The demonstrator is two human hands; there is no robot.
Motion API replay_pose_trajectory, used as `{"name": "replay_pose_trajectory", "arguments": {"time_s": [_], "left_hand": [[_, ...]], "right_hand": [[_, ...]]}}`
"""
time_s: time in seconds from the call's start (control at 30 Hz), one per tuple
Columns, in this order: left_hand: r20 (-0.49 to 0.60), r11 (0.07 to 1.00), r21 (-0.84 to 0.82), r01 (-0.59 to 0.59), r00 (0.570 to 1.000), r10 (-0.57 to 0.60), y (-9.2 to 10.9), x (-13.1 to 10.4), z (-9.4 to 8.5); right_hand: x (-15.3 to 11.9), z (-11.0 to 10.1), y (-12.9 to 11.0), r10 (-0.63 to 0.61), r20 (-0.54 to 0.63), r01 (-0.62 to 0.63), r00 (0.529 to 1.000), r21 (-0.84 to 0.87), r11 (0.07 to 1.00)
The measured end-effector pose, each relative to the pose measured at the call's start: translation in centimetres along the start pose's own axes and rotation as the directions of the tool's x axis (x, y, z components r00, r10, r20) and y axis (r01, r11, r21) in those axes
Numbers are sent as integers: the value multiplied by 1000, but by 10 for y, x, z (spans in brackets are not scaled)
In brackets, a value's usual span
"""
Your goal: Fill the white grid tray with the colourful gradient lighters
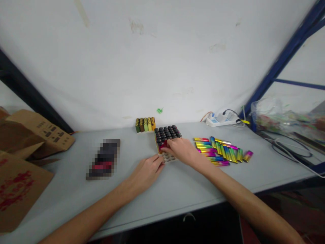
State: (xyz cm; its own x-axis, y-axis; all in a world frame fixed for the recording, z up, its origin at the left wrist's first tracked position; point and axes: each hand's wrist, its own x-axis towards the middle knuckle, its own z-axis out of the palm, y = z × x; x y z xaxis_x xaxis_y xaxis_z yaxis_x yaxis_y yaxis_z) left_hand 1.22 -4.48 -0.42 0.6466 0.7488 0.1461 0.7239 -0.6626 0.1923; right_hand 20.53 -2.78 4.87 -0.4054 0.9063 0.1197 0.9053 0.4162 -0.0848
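Standing in rows, black-topped pieces [167,132], pale tray [169,158]

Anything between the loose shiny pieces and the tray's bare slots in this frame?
Yes, as seen here: the right hand lies across between the loose shiny pieces and the bare slots. No other object shows there; what is beneath the hand is hidden.

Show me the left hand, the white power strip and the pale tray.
Left hand [147,171]: head view, back of the hand.
White power strip [221,122]: head view, front side.
Pale tray [169,157]: head view, bare near end.
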Motion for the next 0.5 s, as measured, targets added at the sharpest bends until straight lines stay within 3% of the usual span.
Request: {"name": "replay_pose_trajectory", "arguments": {"time_s": [0.1, 0.2, 0.33, 0.43, 0.5], "left_hand": [[-12, 1000, -23, 0, 1000, -1, 0, 0, -1], [-13, 1000, -22, -7, 1000, 7, 0, 0, -1], [-3, 1000, -19, -1, 1000, 1, -1, 1, -1], [0, 999, -33, -9, 1000, 9, -2, 2, -1], [-1, 999, -36, -13, 1000, 13, -3, 1, -1]], "right_hand": [[-14, -13, 39, -45, -26, 48, 999, 140, 989], [-29, -22, 102, 37, -95, -19, 995, 181, 983], [-40, -22, 178, 97, 39, -100, 995, 94, 991], [-40, -13, 204, 114, 154, -127, 981, 76, 989], [-37, -5, 209, 114, 161, -127, 980, 74, 989]]}}
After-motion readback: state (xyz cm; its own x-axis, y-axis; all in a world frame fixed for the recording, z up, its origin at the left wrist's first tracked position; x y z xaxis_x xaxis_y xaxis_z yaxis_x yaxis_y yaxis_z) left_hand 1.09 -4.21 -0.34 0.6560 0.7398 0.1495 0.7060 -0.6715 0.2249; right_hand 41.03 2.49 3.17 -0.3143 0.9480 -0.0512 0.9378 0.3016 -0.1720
